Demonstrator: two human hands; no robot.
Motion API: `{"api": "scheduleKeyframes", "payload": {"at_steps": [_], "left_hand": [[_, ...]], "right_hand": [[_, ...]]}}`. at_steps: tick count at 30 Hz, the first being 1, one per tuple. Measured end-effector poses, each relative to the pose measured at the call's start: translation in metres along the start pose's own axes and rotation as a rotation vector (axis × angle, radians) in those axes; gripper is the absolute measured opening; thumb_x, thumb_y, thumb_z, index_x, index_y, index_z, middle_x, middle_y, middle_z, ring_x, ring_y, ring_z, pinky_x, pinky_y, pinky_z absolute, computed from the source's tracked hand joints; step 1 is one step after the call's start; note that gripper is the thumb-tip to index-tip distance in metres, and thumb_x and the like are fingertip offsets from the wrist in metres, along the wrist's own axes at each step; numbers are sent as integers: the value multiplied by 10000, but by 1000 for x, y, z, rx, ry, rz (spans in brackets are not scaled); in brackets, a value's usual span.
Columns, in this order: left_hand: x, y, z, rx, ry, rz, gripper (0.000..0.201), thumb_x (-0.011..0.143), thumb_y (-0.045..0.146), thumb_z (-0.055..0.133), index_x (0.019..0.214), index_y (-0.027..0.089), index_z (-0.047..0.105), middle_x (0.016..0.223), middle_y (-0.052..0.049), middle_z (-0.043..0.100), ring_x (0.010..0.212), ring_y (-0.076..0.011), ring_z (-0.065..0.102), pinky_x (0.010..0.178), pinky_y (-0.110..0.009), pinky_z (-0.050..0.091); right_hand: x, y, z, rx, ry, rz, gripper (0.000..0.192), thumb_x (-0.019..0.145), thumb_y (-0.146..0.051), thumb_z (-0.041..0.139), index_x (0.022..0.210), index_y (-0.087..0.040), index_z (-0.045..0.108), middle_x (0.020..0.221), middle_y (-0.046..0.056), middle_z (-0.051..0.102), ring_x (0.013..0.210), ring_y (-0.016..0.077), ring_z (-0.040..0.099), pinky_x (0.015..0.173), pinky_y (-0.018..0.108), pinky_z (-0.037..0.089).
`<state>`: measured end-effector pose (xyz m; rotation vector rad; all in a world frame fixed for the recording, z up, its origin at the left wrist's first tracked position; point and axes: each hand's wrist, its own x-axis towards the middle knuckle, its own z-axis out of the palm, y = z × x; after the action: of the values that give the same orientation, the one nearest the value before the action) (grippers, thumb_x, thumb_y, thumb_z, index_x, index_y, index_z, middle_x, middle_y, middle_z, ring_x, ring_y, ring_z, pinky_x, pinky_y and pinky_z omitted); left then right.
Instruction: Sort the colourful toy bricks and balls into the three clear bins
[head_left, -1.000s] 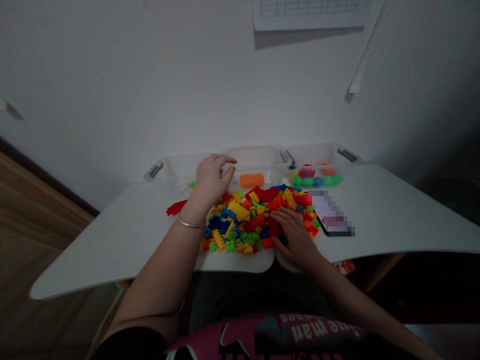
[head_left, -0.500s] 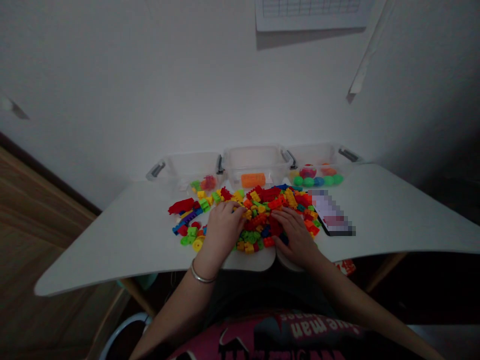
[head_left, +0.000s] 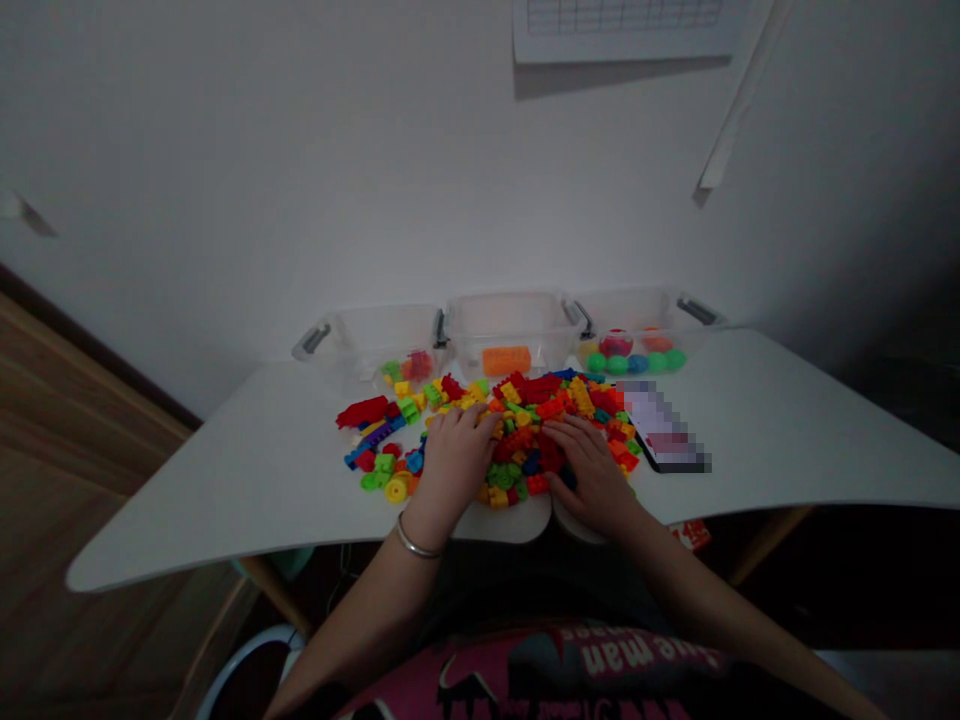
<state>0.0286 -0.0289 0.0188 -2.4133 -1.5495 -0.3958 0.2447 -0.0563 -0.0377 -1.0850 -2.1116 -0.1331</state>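
Left hand (head_left: 459, 455) has lowered onto the bricks (head_left: 517, 440), perhaps gripping one.

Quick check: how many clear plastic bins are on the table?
3, in a row at the far side of the table: left bin, middle bin, right bin. None appears hidden.

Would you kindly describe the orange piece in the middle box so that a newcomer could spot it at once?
On the white table, three clear boxes stand in a row by the wall, beyond the pile of toy bricks. Look low in the middle box for the orange piece. It is the only bright thing there, while both neighbouring boxes show several pieces in mixed colours.
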Motion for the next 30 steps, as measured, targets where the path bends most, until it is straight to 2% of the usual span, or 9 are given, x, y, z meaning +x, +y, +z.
{"api": "scheduleKeyframes", "payload": {"at_steps": [9, 15, 19, 23, 26, 30], "left_hand": [[1, -3, -1, -26, 77, -24, 241, 869, 212, 616, 1107, 227, 655, 1149, -60, 703, 982, -283, 641, 915, -470, 459], [-1, -16, -4, -233, 206, -94, 228, 853, 200, 635, 1081, 193, 630, 1095, -81, 698, 1016, -272, 642, 905, -427, 492], [-2, -27, -1, -499, 280, -219, 242, 854, 251, 639, 1091, 210, 614, 1090, -78, 685, 999, -248, 657, 897, -405, 519], [-1, -35, 3, -842, 315, -408, 281, 826, 305, 662, 1086, 223, 592, 1103, -57, 655, 869, -200, 685, 823, -380, 561], [1, -38, 5, -1175, 333, -511, 407, 823, 321, 652, 1197, 237, 516, 1152, -56, 612, 799, -157, 703, 757, -332, 586], [2, -38, 6, -1476, 288, -597, 563, 802, 307, 676, 1316, 258, 451, 1108, -39, 613, 809, -138, 713, 819, -324, 600]], "right_hand": [[0, -1, -1, -2, 12, -11, 508, 882, -229, 541, 1379, -185, 442, 1333, 111, 583, 1314, 295, 445, 1109, 551, 402], [0, 0, 0, -3, 6, 2, 504, 883, -228, 542, 1375, -177, 443, 1335, 119, 582, 1316, 294, 439, 1112, 556, 399], [-2, 1, 1, 4, -5, 10, 510, 879, -232, 553, 1376, -182, 450, 1338, 117, 582, 1321, 295, 435, 1116, 560, 395], [-2, 1, 1, 10, -3, 24, 506, 881, -235, 554, 1376, -192, 459, 1335, 111, 584, 1322, 294, 440, 1118, 557, 394], [-2, 1, 0, 17, -9, 32, 506, 884, -236, 545, 1381, -199, 458, 1342, 108, 577, 1326, 293, 439, 1123, 559, 388], [-3, 1, 0, 22, -13, 30, 511, 884, -240, 546, 1385, -193, 456, 1342, 112, 577, 1329, 289, 435, 1128, 559, 383]]}}
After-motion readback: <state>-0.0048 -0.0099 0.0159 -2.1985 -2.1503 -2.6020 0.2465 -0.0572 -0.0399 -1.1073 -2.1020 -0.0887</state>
